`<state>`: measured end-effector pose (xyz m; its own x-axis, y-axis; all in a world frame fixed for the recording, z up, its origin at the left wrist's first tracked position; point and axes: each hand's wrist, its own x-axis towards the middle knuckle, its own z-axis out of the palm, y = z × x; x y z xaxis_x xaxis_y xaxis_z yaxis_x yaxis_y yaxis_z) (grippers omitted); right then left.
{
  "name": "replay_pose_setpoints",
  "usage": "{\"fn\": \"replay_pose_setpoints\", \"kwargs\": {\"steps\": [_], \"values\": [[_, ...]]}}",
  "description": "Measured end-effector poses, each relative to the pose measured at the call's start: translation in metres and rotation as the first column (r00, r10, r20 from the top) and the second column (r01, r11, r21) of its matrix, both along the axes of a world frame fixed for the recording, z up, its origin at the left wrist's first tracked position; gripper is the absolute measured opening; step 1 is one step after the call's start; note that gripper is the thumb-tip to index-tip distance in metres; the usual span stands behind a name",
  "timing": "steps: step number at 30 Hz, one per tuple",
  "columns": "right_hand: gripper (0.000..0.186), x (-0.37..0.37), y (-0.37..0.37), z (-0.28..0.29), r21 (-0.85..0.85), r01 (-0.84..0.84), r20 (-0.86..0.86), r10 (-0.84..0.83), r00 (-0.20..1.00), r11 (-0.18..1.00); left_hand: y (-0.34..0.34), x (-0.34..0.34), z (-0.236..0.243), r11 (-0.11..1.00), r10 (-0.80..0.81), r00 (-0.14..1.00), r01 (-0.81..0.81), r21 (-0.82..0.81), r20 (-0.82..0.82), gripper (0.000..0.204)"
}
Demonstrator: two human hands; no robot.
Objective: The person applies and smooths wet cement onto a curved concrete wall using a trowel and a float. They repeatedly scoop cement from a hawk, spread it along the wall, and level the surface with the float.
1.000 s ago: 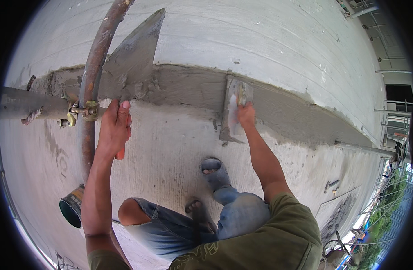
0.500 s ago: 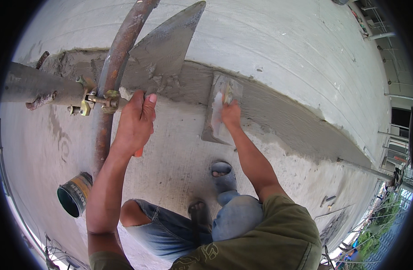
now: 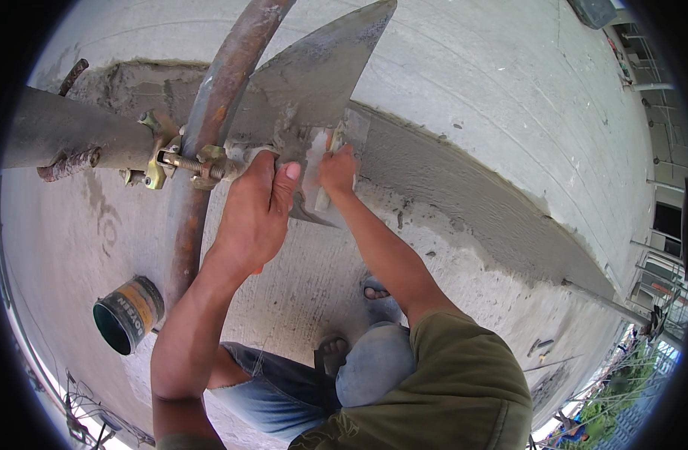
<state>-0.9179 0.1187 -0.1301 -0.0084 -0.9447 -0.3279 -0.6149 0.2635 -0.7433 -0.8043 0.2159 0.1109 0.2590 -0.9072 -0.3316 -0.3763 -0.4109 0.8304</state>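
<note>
My right hand (image 3: pixel 339 169) is closed round the handle of a flat rectangular plastering trowel (image 3: pixel 314 169), its blade against a strip of wet grey mortar (image 3: pixel 449 180) along the base of the pale wall. A pointed grey, mortar-coloured shape (image 3: pixel 314 71) rises from the strip beside the trowel. Left of it, my left hand (image 3: pixel 255 210) grips an orange-handled tool (image 3: pixel 258 269); only a bit of the handle shows beneath the fist, so its kind cannot be told. That hand is close to the scaffold clamp (image 3: pixel 182 161).
A rusty scaffold pipe (image 3: pixel 209 127) crosses in front of the wall, clamped to a thick horizontal pipe (image 3: pixel 81 135). Beside my left forearm stands a tilted dark bucket (image 3: pixel 128 313). Small debris (image 3: pixel 540 346) lies on the concrete floor at the right.
My right hand has drawn the trowel left along the mortar, near to my left hand. The left hand keeps its grip beside the clamp. The whole view has shifted slightly.
</note>
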Motion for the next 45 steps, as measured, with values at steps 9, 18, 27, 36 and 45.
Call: {"fn": "replay_pose_setpoints", "kwargs": {"steps": [9, 18, 27, 36, 45], "values": [[0.035, 0.077, -0.002, 0.000, 0.082, -0.301, 0.101, 0.292, 0.951, 0.950, -0.002, -0.011, 0.014, 0.994, 0.082, 0.986, -0.070, 0.082, -0.143, 0.033], [0.025, -0.035, 0.018, 0.066, 0.116, -0.298, 0.089, 0.289, 0.953, 0.947, -0.002, -0.012, 0.014, 0.993, 0.105, 0.984, -0.096, 0.064, -0.147, 0.037], [0.027, -0.139, 0.000, 0.046, 0.557, -0.105, 0.701, -0.398, 0.592, 0.824, -0.005, -0.022, 0.003, 0.996, 0.078, 0.993, -0.073, 0.053, -0.086, 0.033], [0.033, -0.128, 0.007, 0.108, 0.515, -0.438, 0.832, -0.552, 0.049, 0.737, 0.012, -0.021, -0.056, 0.990, -0.034, 0.949, 0.074, -0.116, 0.314, 0.031], [0.033, -0.099, 0.010, 0.095, 0.438, -0.470, 0.871, -0.492, 0.010, 0.766, 0.123, -0.045, -0.072, 0.978, -0.208, 0.860, 0.169, 0.125, 0.465, 0.025]]}}
